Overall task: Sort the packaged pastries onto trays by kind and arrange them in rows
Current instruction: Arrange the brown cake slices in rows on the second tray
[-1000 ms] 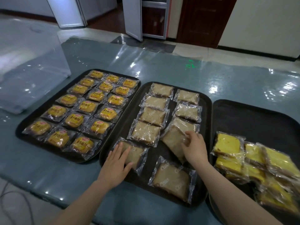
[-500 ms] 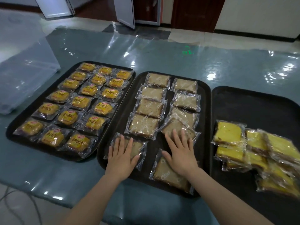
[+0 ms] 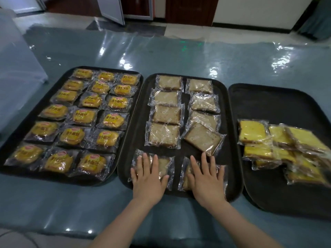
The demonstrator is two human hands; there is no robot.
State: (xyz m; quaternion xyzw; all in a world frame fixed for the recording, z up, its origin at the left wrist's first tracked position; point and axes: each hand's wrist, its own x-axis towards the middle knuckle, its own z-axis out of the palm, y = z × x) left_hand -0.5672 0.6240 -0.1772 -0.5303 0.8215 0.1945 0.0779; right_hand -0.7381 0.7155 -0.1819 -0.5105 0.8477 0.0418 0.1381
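Observation:
Three black trays lie side by side. The left tray (image 3: 59, 179) holds several round yellow buns in three rows. The middle tray (image 3: 133, 136) holds brown cake slices in two columns. My left hand (image 3: 147, 178) lies flat with straight fingers on the nearest left brown slice (image 3: 165, 166). My right hand (image 3: 206, 179) lies flat on the nearest right brown slice (image 3: 184, 178). One brown slice (image 3: 203, 139) in the right column sits askew, overlapping the slice behind it. The right tray (image 3: 268, 104) carries a loose pile of yellow cake slices (image 3: 254, 132) at its near right.
The trays rest on a glossy blue-green covered table (image 3: 179, 56). A clear plastic box (image 3: 16, 68) stands at the far left. Behind the table are a tiled floor and doors.
My right hand left the askew slice and came down flat onto the nearest right slice. My left hand stayed on the nearest left slice, shifting it slightly.

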